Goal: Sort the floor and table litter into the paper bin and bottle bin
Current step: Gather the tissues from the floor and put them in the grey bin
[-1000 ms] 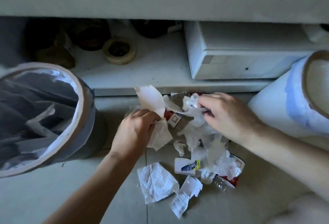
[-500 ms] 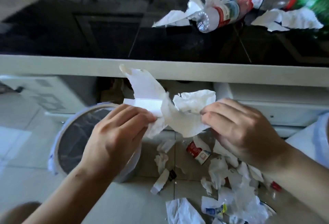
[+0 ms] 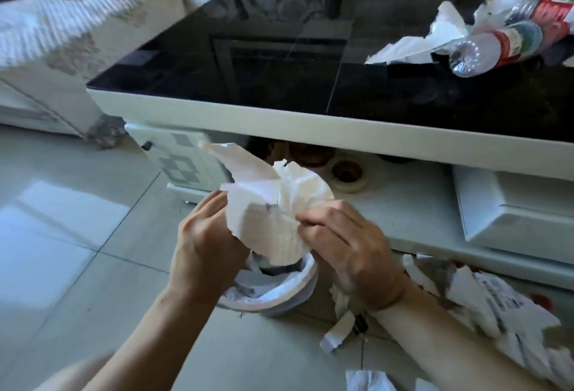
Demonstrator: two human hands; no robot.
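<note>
Both hands hold a bundle of crumpled white paper (image 3: 270,213) right above the lined bin (image 3: 279,292) on the floor. My left hand (image 3: 205,244) grips the bundle's left side. My right hand (image 3: 344,244) pinches its right edge. Most of the bin is hidden under my hands and the paper. More torn paper (image 3: 484,300) lies on the floor at the right. On the black glass table (image 3: 248,49), at its right end, lie a clear plastic bottle (image 3: 497,46) with a red label and torn paper (image 3: 413,46).
The table's white lower shelf (image 3: 413,213) holds a tape roll (image 3: 348,174) and a white box (image 3: 512,213). A white drawer unit (image 3: 177,157) stands left under the table. A patterned sofa (image 3: 62,27) fills the far left. Pale floor tiles (image 3: 77,251) spread out at the left.
Both hands lifted the paper off the floor pile and carried it left over the bin, bringing it together into one bundle. The view swung up and left to show the table top.
</note>
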